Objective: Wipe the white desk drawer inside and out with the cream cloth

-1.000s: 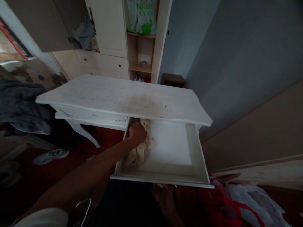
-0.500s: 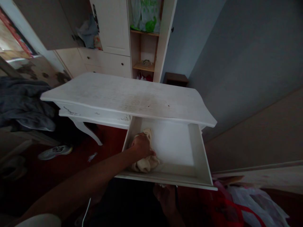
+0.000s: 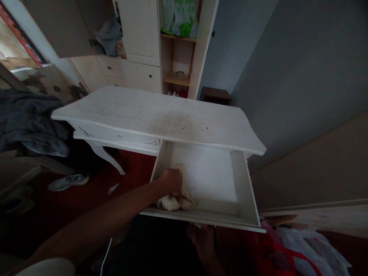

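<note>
A white desk [image 3: 161, 119] has its right drawer [image 3: 244, 188] pulled out. My left hand [image 3: 171, 180] reaches into the drawer's front left corner and is closed on a crumpled cream cloth [image 3: 175, 200] that lies against the drawer bottom. My right hand [image 3: 201, 239] is under the drawer's front edge, in shadow; its fingers seem curled against the underside, and a bit of white shows by them. The rest of the drawer's inside is bare white.
A white wardrobe [image 3: 138, 34] with open shelves and a green-and-white bag [image 3: 179, 19] stands behind the desk. Dark clothing [image 3: 28, 122] is heaped at left, a shoe [image 3: 67, 181] lies on the red floor, and plastic bags [image 3: 301, 249] lie at lower right.
My left hand has drawn the cloth from the back left of the drawer to its front left corner. The right hand has stayed under the drawer front.
</note>
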Available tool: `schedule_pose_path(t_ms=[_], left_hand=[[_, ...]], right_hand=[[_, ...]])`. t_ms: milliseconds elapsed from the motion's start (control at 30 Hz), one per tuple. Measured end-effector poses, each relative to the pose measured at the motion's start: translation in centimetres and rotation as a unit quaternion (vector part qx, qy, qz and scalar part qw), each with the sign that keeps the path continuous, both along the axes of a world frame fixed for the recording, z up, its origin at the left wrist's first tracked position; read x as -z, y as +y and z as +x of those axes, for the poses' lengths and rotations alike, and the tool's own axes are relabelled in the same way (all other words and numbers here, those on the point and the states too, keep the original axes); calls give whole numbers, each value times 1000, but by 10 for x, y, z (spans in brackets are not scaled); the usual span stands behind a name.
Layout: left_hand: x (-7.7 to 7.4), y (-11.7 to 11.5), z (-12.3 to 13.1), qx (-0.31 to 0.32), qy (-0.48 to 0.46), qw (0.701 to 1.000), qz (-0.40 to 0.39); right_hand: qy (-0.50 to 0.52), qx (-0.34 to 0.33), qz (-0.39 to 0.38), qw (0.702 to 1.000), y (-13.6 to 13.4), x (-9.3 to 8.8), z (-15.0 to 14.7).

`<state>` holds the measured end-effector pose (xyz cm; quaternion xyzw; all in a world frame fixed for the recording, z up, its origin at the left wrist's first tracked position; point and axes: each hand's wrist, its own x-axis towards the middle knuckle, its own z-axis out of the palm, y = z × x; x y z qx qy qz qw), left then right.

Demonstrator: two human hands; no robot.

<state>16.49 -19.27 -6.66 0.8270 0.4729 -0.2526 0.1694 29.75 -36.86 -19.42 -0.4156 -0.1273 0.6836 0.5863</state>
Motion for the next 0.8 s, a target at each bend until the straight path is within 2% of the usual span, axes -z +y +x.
schedule_pose_path(t_ms=[100, 267, 400, 567, 667, 800], left_hand=[[-6, -2, 0, -1, 13, 1000, 19], [-8, 2, 2, -73, -25, 993, 86], [-6, 21, 6, -125, -69, 976, 166], [2, 47, 16, -166, -104, 947, 255], [5, 55, 31, -172, -100, 944, 263], [3, 62, 61, -172, -93, 954, 229]], right_hand=[[1, 4, -3, 1000, 0, 1, -1], [2, -2, -3, 1000, -2, 8, 0], [0, -15, 1, 1000, -4, 11, 1], [-2, 1, -4, 1000, -2, 8, -1], [-7, 10, 2, 1000, -1, 6, -3], [-14, 6, 8, 1000, -1, 5, -3]])
